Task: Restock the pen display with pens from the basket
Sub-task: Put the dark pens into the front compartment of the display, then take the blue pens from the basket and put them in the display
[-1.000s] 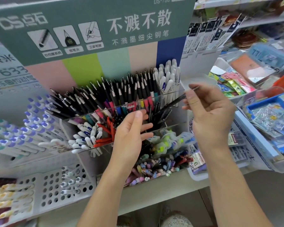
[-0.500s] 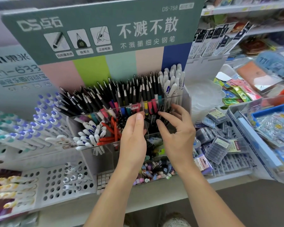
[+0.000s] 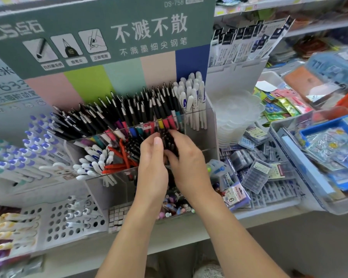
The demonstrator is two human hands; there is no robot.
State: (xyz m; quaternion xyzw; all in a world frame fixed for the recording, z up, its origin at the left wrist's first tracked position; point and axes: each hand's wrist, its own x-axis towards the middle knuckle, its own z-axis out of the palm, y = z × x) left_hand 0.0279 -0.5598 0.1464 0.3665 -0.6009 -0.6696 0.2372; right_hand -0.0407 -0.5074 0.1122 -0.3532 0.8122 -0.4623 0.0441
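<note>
- Where the clear display (image 3: 197, 117) holds its middle tier, both hands meet over black pens (image 3: 170, 142).
- Left hand (image 3: 152, 169) cups them, fingers straight.
- Right hand (image 3: 186, 159) pinches the bundle.

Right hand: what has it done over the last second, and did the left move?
The right hand brought a black pen down from the right into the middle compartment, closing on the black pens beside the left hand, which barely moved.
</note>
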